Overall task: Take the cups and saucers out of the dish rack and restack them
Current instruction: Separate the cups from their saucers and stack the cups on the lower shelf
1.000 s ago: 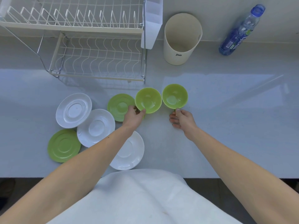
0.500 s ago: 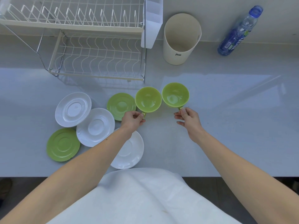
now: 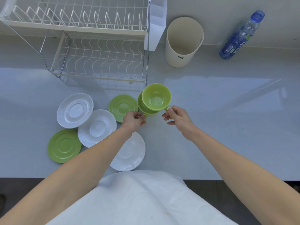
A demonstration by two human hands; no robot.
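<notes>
Cups (image 3: 156, 99) overlapping, hands (image 3: 176, 116) pinching handles

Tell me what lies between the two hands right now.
In the head view, the two green cups, one going into the other, sit between the left hand and right hand, each pinching a handle.

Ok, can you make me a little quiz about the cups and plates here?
1. True or false: the dish rack holds cups.
2. How many green saucers lie on the counter? A) one B) two C) three
3. Fill in: the right hand holds a green cup above the ____ green cup, gripped by the left hand.

Key:
1. False, both tiers look bare.
2. B: one beside the cups, one at far left; the other three saucers are white.
3. Other.
</notes>
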